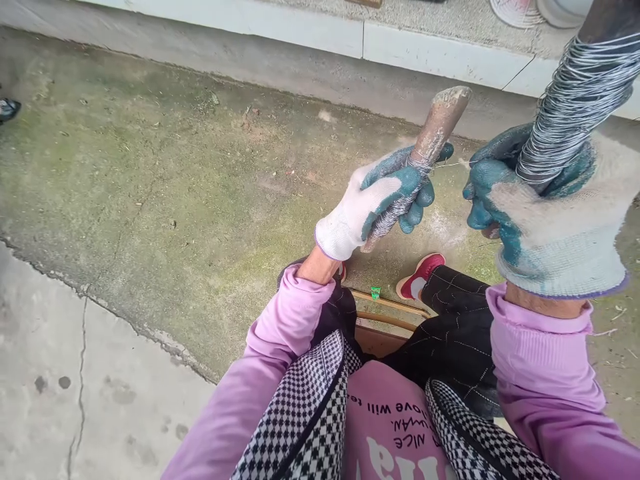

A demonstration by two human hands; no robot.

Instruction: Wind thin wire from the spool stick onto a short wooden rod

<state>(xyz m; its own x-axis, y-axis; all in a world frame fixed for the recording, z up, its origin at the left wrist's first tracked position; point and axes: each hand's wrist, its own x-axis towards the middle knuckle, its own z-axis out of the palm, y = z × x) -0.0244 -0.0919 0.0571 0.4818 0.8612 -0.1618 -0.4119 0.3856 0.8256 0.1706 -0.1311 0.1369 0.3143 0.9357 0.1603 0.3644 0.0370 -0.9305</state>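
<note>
My left hand [385, 200], in a white glove with a green coated palm, is closed around a short wooden stick [443, 123]. Thin wire [393, 217] is wound about the lower part of that stick. Wrapped around a thicker dark rod is my right hand [540, 207], gloved alike. A dense coil of silvery wire [575, 107] covers this rod, which slants up past the top right corner. A fine strand of wire [453, 163] spans the gap between the two hands.
A pale tiled ledge [310, 33] runs along the top, with white round containers [560, 10] at the right. Below me are a wooden seat frame [390, 307], a small green wrapper [375, 292] and my red shoe [423, 275]. Another person's dark shoe [9, 110] shows far left.
</note>
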